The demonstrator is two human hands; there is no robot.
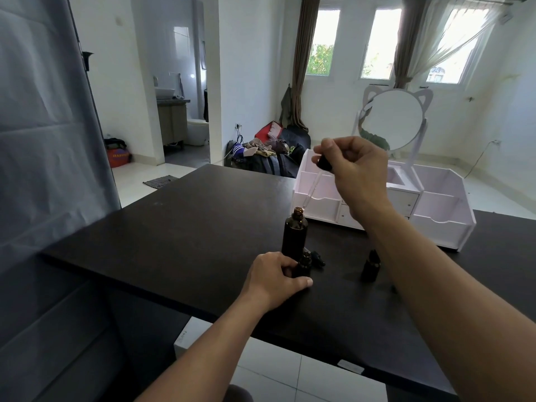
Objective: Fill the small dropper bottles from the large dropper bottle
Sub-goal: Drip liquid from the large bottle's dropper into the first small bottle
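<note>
A large dark amber bottle (295,232) stands uncapped on the black table (179,227). My right hand (355,166) pinches the black bulb of its dropper (314,182) above it; the glass tube slants down, its tip just over the bottle's mouth. In front of the large bottle, my left hand (275,277) grips an open small dark bottle (304,264) standing on the table. A small black dropper cap (318,259) lies just right of it. Another small dark bottle (371,265), capped, stands farther right, partly hidden behind my right forearm.
A white organiser (435,224) with compartments, drawers and a cat-ear mirror (396,120) stands on the table's far right. A grey curtain hangs at the left. Bags are piled on the floor beyond the table. The table's near edge runs below my left wrist.
</note>
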